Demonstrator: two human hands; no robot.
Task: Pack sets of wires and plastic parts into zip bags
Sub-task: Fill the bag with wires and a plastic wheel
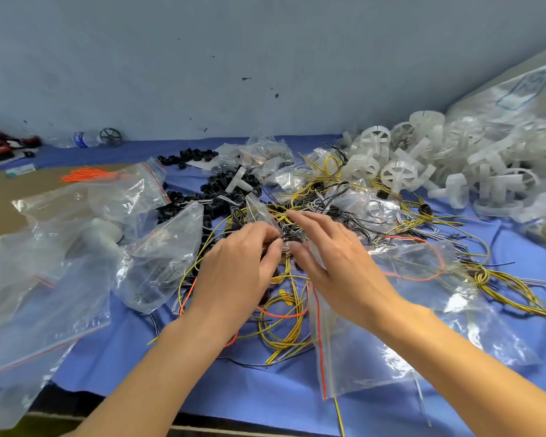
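Observation:
A tangle of yellow, black and orange wires (284,307) lies in the middle of the blue cloth. My left hand (240,266) reaches into it, and its curled fingers pinch a small clear zip bag (259,212) with dark wire in it. My right hand (331,257) hovers beside it with fingers stretched out, its thumb touching the same bundle. Black plastic rings (212,190) lie piled behind the hands. White plastic wheels (401,175) are heaped at the back right. A large clear zip bag (391,342) with a red strip lies under my right forearm.
Several large clear zip bags (60,247) cover the left side of the table. Orange wires (89,175) rest on brown cardboard (0,197) at the far left. A water bottle (85,139) lies by the wall. Small filled bags (265,152) sit at the back centre.

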